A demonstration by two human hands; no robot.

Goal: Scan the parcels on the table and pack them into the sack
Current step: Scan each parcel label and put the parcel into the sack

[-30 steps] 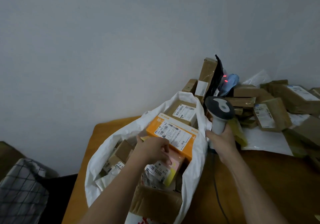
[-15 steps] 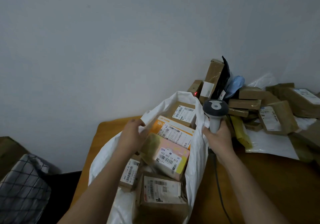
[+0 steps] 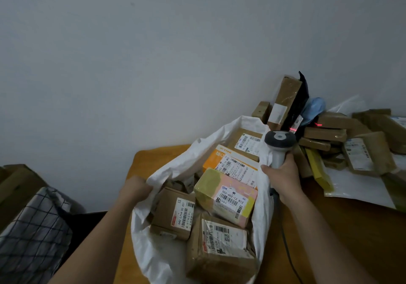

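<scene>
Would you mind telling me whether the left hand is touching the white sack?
Touching: the head view shows the left hand gripping the white sack at its rim.

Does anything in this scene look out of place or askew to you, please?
The tall brown parcel stands tilted against the wall behind the pile; the scanner in the right hand throws its red line on unpacked parcels.

Dim, flat, bluish indoor light; shadows soft. Wide-angle bending at frame edges. Red scan line glows on stacked parcels (image 3: 325, 130); labels legible.
</scene>
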